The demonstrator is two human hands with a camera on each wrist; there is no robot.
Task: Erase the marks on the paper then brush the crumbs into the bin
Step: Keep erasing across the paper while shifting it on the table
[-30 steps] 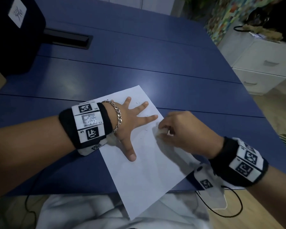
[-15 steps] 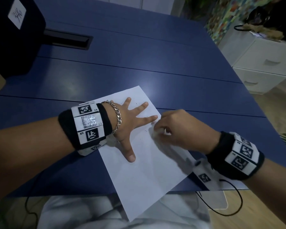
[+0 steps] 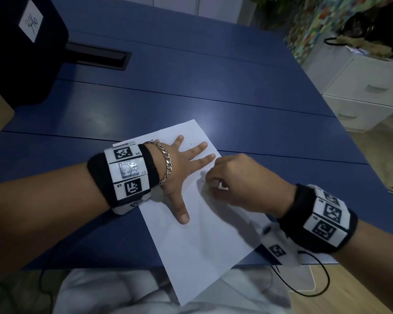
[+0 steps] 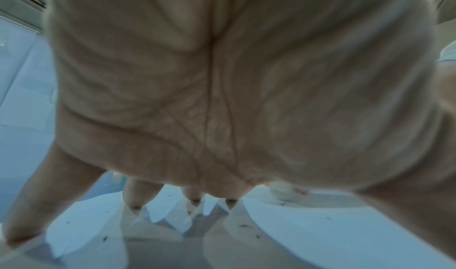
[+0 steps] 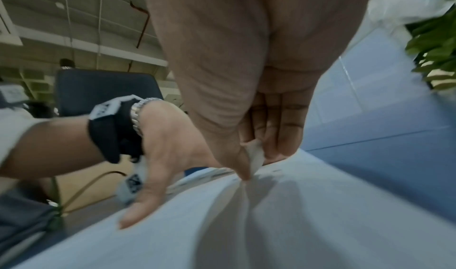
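Note:
A white sheet of paper (image 3: 204, 245) lies askew on the blue table, its near corner hanging over the front edge. My left hand (image 3: 186, 168) lies flat on the sheet's upper left part, fingers spread and straight. My right hand (image 3: 234, 177) is just to its right, thumb and fingers pinching a small white eraser (image 3: 222, 186) against the paper. The right wrist view has the eraser (image 5: 255, 154) between thumb and fingers, its tip on the sheet (image 5: 296, 224). Small dark crumbs (image 4: 245, 225) dot the paper (image 4: 333, 224) around my left fingertips (image 4: 135, 207).
A black bin (image 3: 21, 48) with a white label stands at the table's far left corner, beside a black cable slot (image 3: 98, 55). White drawers (image 3: 368, 91) stand off the table's right side. A black cable (image 3: 304, 288) hangs below my right wrist.
My right hand has slid the eraser a little to the left and toward me across the paper. The left hand has stayed flat in place.

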